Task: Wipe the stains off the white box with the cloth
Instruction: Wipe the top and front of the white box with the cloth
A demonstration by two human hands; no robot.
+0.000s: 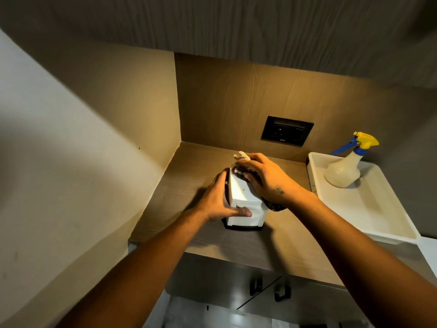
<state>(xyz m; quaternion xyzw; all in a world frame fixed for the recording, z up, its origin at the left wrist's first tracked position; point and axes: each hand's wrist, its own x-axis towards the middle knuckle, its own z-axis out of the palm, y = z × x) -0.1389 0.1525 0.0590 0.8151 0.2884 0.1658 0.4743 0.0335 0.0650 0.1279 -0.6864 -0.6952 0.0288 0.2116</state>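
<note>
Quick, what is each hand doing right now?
Left hand: closed around the white plastic box.
Right hand: pressing a crumpled pale cloth onto it.

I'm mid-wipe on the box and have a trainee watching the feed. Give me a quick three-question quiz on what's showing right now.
1. True or false: the spray bottle stands directly on the wooden counter.
2. Which of the two hands presses the cloth on the white box? A) left hand B) right hand C) neither
3. Fill in: the black socket panel is set in the ____ behind the box.

Key:
1. False; it stands in the white tray.
2. B; the left hand steadies the box's side.
3. Back wall.
</note>
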